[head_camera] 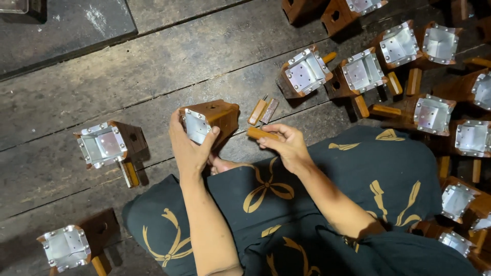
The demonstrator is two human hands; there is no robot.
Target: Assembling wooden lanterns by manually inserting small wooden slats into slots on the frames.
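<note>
My left hand grips a brown wooden box with a shiny metal-lined open end, tilted on its side above the floor. My right hand pinches a small flat wooden strip just right of the box, its tip pointing toward the box. Two more small strips, one wooden and one darker, lie on the floorboards just beyond my right hand. My lap is covered by dark cloth with gold patterns.
Several similar metal-lined wooden boxes stand on the dark plank floor: two at the left, and many crowded at the upper right and right edge, with loose wooden strips among them. A dark slab lies at the top left.
</note>
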